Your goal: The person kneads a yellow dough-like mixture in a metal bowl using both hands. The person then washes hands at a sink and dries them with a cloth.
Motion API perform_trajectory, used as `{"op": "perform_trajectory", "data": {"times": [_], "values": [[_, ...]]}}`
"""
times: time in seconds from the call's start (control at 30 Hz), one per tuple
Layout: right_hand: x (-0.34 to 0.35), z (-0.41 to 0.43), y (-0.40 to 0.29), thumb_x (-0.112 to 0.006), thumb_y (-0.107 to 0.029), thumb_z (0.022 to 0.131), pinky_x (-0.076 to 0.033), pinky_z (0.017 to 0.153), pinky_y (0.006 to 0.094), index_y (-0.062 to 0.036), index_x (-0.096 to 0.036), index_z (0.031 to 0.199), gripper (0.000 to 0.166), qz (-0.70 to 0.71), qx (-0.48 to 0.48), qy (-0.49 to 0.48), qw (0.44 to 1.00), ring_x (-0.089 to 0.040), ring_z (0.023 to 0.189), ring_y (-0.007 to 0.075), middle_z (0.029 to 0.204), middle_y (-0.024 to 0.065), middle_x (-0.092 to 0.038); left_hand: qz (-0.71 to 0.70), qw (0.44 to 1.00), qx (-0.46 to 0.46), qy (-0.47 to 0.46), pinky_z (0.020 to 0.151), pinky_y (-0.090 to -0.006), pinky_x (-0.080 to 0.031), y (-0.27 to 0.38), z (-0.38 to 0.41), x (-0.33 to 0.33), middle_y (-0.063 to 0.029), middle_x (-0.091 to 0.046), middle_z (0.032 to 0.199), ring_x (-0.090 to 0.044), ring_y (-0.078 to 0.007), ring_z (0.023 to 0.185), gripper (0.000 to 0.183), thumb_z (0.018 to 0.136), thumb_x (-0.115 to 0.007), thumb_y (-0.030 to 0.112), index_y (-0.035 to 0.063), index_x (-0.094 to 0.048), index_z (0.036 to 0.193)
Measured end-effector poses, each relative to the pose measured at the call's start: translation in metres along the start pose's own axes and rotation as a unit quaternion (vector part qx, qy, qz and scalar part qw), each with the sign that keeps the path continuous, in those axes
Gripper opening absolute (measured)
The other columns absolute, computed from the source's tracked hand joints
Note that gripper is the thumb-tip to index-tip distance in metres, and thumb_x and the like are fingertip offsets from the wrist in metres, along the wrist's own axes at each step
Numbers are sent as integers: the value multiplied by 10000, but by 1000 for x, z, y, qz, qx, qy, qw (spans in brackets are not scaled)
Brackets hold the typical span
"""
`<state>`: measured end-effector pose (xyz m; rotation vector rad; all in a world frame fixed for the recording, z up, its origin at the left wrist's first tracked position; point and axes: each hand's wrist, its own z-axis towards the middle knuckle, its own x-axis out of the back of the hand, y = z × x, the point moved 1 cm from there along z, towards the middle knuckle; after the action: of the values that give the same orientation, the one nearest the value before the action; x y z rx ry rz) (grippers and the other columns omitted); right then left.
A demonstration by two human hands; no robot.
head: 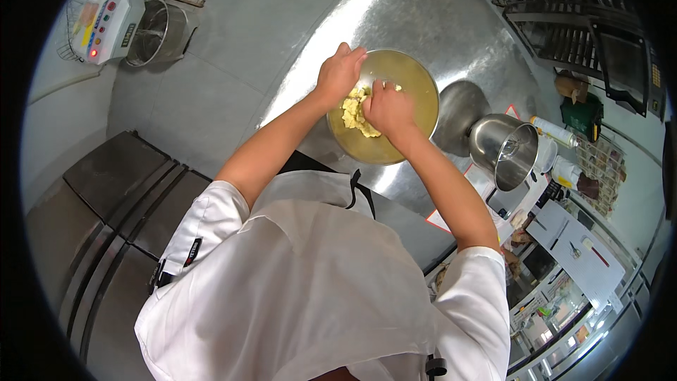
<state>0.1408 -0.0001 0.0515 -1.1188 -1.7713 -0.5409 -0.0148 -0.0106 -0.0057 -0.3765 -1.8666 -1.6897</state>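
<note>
A wide round metal bowl stands on the stainless steel worktop in front of me. My left hand grips its rim at the upper left. Inside, a lumpy pale yellow mass, like butter or soft dough, lies left of the bowl's middle. My right hand reaches into the bowl against the right side of this mass, fingers curled and a little blurred. Small yellow bits show by its knuckles. Whether it grips a tool or only the mass is hidden under the fingers.
Right of the bowl, a deep steel mixing bowl lies tilted on the steel worktop. Beyond are a spray can and a white board with utensils. A mixer with a steel bowl stands at upper left.
</note>
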Motion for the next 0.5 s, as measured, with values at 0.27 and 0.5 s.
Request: {"op": "perform_trajectory", "data": {"times": [0.27,0.5], "values": [[-68,-36,25,-595,-280,923,-569,524,483,-73,-553,935,212,14,61,65,996,-687,600,372,840,189,-648,-16,999,26,10,683,-484,-517,1,-5,-2,-169,-569,897,-635,-392,764,179,1018,-612,226,135,-677,1157],[-98,5,16,-589,-306,933,-574,533,486,-83,-562,929,225,37,42,64,996,-689,606,373,798,183,-660,-37,999,7,39,620,-446,-497,0,-10,-5,-149,-545,854,-611,-357,712,138,987,-642,180,103,-670,1098]]}}
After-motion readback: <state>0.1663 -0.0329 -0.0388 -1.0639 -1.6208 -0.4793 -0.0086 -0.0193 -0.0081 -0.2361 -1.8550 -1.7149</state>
